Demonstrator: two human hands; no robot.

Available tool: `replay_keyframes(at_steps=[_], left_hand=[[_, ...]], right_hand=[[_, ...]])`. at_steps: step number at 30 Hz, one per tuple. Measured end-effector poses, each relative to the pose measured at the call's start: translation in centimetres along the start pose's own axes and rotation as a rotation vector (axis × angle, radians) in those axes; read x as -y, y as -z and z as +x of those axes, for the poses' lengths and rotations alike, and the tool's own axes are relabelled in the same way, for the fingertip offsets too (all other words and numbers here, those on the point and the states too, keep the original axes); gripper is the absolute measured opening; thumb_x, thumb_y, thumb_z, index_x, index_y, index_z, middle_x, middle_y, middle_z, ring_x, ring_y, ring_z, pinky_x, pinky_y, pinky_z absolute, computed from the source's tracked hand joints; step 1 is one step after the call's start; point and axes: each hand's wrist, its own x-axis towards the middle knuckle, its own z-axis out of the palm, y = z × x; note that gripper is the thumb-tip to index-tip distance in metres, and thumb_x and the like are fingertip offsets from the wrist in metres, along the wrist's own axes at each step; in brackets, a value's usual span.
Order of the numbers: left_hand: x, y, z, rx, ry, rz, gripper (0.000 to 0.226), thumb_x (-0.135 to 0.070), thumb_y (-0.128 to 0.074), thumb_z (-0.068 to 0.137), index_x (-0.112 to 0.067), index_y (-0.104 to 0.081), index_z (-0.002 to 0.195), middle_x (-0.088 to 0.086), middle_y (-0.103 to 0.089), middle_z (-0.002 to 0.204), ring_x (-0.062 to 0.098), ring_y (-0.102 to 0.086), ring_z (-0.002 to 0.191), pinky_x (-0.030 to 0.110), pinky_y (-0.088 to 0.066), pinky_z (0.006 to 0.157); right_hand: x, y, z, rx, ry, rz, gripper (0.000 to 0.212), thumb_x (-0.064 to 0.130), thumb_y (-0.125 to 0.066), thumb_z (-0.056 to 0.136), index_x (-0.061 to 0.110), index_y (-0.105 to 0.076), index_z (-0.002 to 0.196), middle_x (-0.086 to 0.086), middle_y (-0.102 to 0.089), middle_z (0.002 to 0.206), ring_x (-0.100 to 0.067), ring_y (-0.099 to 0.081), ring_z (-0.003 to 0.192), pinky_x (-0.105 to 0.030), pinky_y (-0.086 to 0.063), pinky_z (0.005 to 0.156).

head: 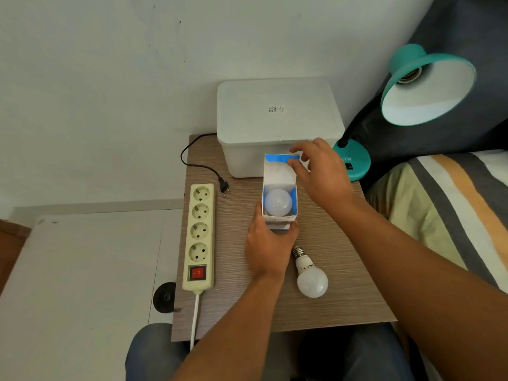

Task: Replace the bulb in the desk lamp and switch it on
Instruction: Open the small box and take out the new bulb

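A teal desk lamp (pixel 428 86) stands at the table's far right, its shade tilted toward me and its socket (pixel 411 75) bare. My left hand (pixel 268 243) grips a small blue and white bulb box (pixel 279 188) upright on the table. The box top is open and a white bulb (pixel 278 202) shows inside. My right hand (pixel 320 171) holds the box's raised lid flap at its far edge. Another white bulb (pixel 310 276) with handwriting on its neck lies loose on the table near my left wrist.
A cream power strip (pixel 199 237) with a red switch lies along the wooden table's (pixel 343 270) left edge. The lamp's black plug (pixel 224 187) lies unplugged beside it. A white lidded box (pixel 277 122) stands at the back. A striped bed is at right.
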Motion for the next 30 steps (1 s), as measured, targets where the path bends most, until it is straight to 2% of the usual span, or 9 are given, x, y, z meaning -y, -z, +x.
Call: replay_keyframes(at_steps=[2, 5, 8, 12, 16, 18, 24, 26, 30], left_hand=[[0.0, 0.0, 0.0, -0.005, 0.005, -0.001, 0.09, -0.063, -0.077, 0.064, -0.028, -0.045, 0.141, -0.008, -0.063, 0.126, 0.01, -0.061, 0.115, 0.035, -0.057, 0.09], [0.0, -0.1, 0.0, -0.01, 0.008, -0.001, 0.09, -0.062, -0.078, 0.066, -0.026, -0.044, 0.142, -0.007, -0.062, 0.13, 0.012, -0.06, 0.118, 0.036, -0.056, 0.091], [-0.1, -0.2, 0.1, -0.008, 0.01, -0.008, 0.092, -0.063, -0.077, 0.067, -0.029, -0.041, 0.145, -0.007, -0.062, 0.131, 0.013, -0.06, 0.117, 0.037, -0.056, 0.09], [-0.2, -0.2, 0.1, -0.006, 0.007, 0.006, 0.092, -0.059, -0.079, 0.068, -0.027, -0.041, 0.146, -0.005, -0.063, 0.129, 0.013, -0.062, 0.114, 0.035, -0.057, 0.088], [-0.2, 0.0, 0.1, 0.005, 0.0, 0.002, 0.097, -0.06, -0.077, 0.069, -0.027, -0.036, 0.15, -0.004, -0.062, 0.133, 0.015, -0.06, 0.119, 0.037, -0.055, 0.092], [-0.3, -0.1, 0.1, 0.008, 0.004, 0.008, 0.097, -0.059, -0.078, 0.07, -0.028, -0.034, 0.151, -0.003, -0.061, 0.135, 0.016, -0.059, 0.121, 0.036, -0.054, 0.094], [-0.2, -0.2, 0.2, 0.01, 0.016, 0.022, 0.098, -0.059, -0.079, 0.069, -0.03, -0.034, 0.151, -0.004, -0.061, 0.135, 0.016, -0.059, 0.121, 0.035, -0.053, 0.094], [-0.2, -0.2, 0.3, 0.014, 0.012, 0.011, 0.096, -0.061, -0.078, 0.069, -0.031, -0.035, 0.149, -0.006, -0.062, 0.133, 0.014, -0.06, 0.118, 0.035, -0.055, 0.092], [-0.3, -0.2, 0.3, 0.016, 0.01, -0.005, 0.091, -0.062, -0.076, 0.069, -0.034, -0.038, 0.146, -0.01, -0.063, 0.129, 0.011, -0.062, 0.115, 0.036, -0.057, 0.088]], right_hand=[[0.0, 0.0, -0.2, 0.009, -0.021, 0.046, 0.023, 0.026, -0.063, 0.095, 0.016, -0.061, 0.116, 0.001, -0.061, 0.105, -0.01, -0.057, 0.087, -0.033, -0.052, 0.078], [-0.4, -0.3, -1.2, 0.034, -0.029, 0.089, 0.017, 0.023, -0.065, 0.093, 0.014, -0.061, 0.107, -0.001, -0.065, 0.108, -0.016, -0.061, 0.098, -0.037, -0.053, 0.084], [-1.0, -1.0, -2.4, 0.125, 0.007, -0.009, 0.017, 0.025, -0.071, 0.087, 0.016, -0.069, 0.102, -0.005, -0.06, 0.12, -0.023, -0.055, 0.114, -0.031, -0.043, 0.094], [-1.1, -1.6, -3.2, 0.257, 0.026, -0.126, 0.03, 0.04, -0.073, 0.082, 0.021, -0.074, 0.104, -0.006, -0.056, 0.125, -0.027, -0.049, 0.116, -0.034, -0.04, 0.096], [-0.4, -1.2, -2.6, 0.355, 0.034, -0.261, 0.057, 0.061, -0.069, 0.075, 0.022, -0.071, 0.116, -0.003, -0.052, 0.135, -0.027, -0.043, 0.121, -0.035, -0.038, 0.099], [-0.2, -1.2, -2.3, 0.396, 0.01, -0.308, 0.06, 0.068, -0.067, 0.071, 0.024, -0.073, 0.112, -0.003, -0.05, 0.139, -0.027, -0.041, 0.124, -0.038, -0.04, 0.099], [0.2, -1.4, -2.2, 0.468, -0.042, -0.31, 0.055, 0.073, -0.061, 0.072, 0.028, -0.074, 0.101, -0.001, -0.058, 0.123, -0.024, -0.045, 0.115, -0.042, -0.043, 0.096], [0.2, -1.2, -2.3, 0.453, -0.056, -0.286, 0.053, 0.071, -0.061, 0.073, 0.029, -0.074, 0.103, -0.003, -0.055, 0.134, -0.026, -0.044, 0.123, -0.042, -0.041, 0.101], [1.0, 0.2, -2.6, 0.421, -0.149, -0.188, 0.054, 0.062, -0.066, 0.08, 0.028, -0.069, 0.122, -0.006, -0.038, 0.155, -0.029, -0.031, 0.141, -0.044, -0.031, 0.11]])
